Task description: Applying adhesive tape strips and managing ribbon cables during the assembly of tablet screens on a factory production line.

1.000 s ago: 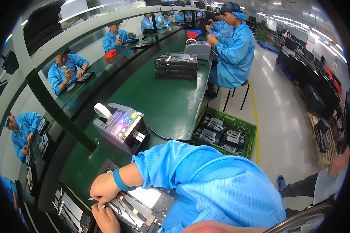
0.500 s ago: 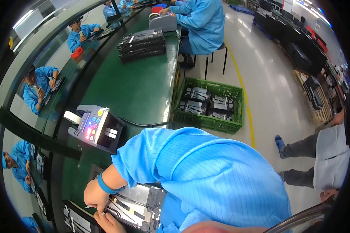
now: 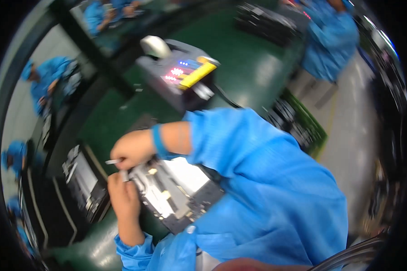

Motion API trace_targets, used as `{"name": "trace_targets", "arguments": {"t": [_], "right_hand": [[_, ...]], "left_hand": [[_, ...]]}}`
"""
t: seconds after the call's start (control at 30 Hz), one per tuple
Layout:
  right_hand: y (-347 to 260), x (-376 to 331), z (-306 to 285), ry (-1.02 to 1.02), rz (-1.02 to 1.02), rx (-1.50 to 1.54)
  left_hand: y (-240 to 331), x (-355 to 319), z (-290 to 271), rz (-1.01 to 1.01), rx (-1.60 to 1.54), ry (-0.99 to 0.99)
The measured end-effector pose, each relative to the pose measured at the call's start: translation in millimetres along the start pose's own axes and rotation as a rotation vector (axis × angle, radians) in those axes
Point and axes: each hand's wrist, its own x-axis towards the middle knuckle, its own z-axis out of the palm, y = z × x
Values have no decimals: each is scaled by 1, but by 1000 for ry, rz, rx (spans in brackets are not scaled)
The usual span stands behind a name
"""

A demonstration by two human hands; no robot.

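A flat electronic panel assembly (image 3: 178, 189), silver with black edges and strips, lies in front of my body. At its far-left corner my right hand (image 3: 133, 150), with a blue wristband (image 3: 158, 142), is closed in a pinch. A short white strip (image 3: 113, 161) pokes out from its fingertips. Just below, my left hand (image 3: 123, 196) rests against the same corner, its fingers drawn together near another small pale piece (image 3: 125, 176). Motion blur hides exactly what the left fingers hold. Beyond the hands stands a grey tape dispenser (image 3: 181, 74) with lit buttons and a white roll.
Another similar panel assembly (image 3: 87, 183) lies to the left on the green bench (image 3: 99, 117). A dark stack of parts (image 3: 267, 22) stands farther along it. Right of the bench is a green crate (image 3: 309, 122) with parts inside. Co-workers in blue sit across and farther up.
My view has swung left and tilted, so bench and dispenser appear shifted right. More of my left hand and forearm shows. Both hands stay together at the assembly's corner.
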Motion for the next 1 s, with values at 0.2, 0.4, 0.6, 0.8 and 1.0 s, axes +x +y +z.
{"name": "trace_targets", "arguments": {"t": [0.2, 0.4, 0.6, 0.8, 1.0], "right_hand": [[-6, -8, -10, -107, 59, 183], [-11, -8, -23, -141, 145, 281], [-17, -6, -25, -185, 131, 131], [-17, -7, -34, -151, 249, 456], [-19, 2, -48, -353, 206, 104]], "left_hand": [[10, -3, -1, -52, -3, 39], [13, 0, -8, -89, -24, 64], [8, 2, -4, -76, -22, 63], [7, -1, -5, -72, -33, 95], [10, 1, -6, -120, -82, 35]]}}
